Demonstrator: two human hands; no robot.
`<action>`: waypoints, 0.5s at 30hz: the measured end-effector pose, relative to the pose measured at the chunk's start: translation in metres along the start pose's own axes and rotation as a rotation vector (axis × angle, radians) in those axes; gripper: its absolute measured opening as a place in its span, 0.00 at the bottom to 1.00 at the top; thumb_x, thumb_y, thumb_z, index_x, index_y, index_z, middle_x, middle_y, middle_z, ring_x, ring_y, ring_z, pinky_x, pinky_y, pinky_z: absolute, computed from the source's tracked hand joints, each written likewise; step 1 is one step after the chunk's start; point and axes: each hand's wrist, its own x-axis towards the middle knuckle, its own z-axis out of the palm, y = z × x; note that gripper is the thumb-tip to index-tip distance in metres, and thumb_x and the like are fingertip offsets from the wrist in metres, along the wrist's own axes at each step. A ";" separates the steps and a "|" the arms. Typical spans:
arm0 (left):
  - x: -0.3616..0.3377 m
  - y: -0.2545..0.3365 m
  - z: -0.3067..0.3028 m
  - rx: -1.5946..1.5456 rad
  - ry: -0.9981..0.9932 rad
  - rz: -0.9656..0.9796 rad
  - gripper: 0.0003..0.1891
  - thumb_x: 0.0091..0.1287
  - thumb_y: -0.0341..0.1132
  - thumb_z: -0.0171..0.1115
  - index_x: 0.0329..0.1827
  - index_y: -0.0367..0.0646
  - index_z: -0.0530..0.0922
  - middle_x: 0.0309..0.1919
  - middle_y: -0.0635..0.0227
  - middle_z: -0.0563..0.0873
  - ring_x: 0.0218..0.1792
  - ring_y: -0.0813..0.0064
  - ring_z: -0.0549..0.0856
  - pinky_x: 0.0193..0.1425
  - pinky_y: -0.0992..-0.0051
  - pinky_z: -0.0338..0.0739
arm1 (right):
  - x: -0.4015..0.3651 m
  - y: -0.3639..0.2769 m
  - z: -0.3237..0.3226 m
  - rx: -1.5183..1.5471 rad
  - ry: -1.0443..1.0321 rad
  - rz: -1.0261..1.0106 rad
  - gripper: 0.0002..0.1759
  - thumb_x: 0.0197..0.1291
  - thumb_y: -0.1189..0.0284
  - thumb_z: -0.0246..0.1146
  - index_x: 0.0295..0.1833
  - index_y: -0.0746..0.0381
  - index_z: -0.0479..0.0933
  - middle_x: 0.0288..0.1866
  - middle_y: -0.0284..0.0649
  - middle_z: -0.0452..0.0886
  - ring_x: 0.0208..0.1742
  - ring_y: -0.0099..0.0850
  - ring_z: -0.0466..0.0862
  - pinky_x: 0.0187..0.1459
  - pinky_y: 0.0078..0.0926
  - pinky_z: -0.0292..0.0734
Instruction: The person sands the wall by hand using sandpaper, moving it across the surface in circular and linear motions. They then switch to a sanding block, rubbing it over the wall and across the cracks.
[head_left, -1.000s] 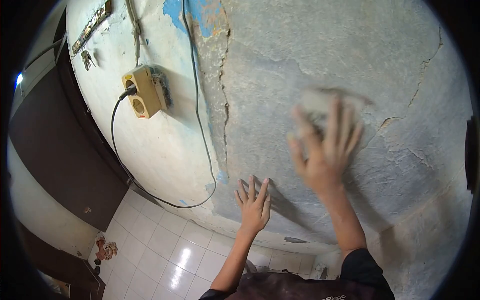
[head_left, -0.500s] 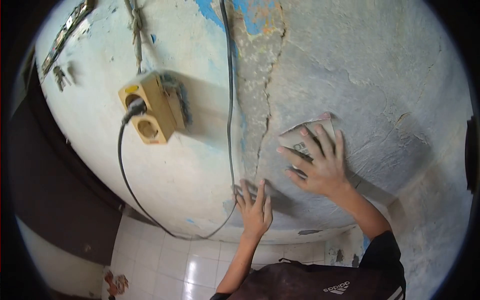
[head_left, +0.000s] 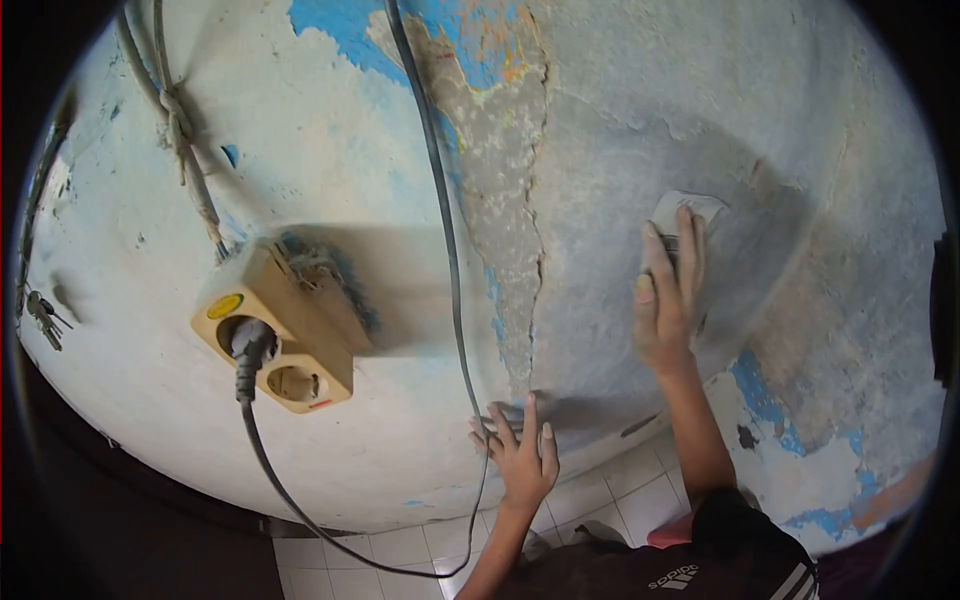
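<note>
My right hand (head_left: 670, 305) presses a pale piece of sandpaper (head_left: 697, 207) against the grey plastered wall (head_left: 610, 170), its fingers stretched over the sheet. One upper corner of the sheet shows past the fingertips; most of the rest is hidden under the hand. Lower down, my left hand (head_left: 522, 465) rests on the wall with fingers spread, holding nothing. A black cable (head_left: 447, 210) hangs down the wall and passes across the left fingertips. Between the hands and the paler wall area runs a jagged crack (head_left: 537, 270).
A yellowed double socket (head_left: 300, 330) juts from the wall at the left, with a black plug (head_left: 250, 345) in its upper outlet. Keys (head_left: 45, 318) hang at the far left. Blue paint (head_left: 350, 35) shows where layers have peeled. White floor tiles (head_left: 400, 550) lie below.
My right hand has slid the sandpaper up and to the right, its fingers now closer together. My left hand stays spread on the wall. The view has shifted, bringing the socket closer.
</note>
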 end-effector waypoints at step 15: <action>-0.017 -0.011 -0.001 0.177 -0.279 0.102 0.29 0.72 0.43 0.55 0.78 0.58 0.65 0.78 0.35 0.48 0.75 0.21 0.38 0.73 0.31 0.32 | -0.149 0.002 0.004 0.122 -0.517 -0.140 0.24 0.71 0.52 0.53 0.70 0.43 0.74 0.78 0.48 0.61 0.79 0.58 0.54 0.75 0.69 0.38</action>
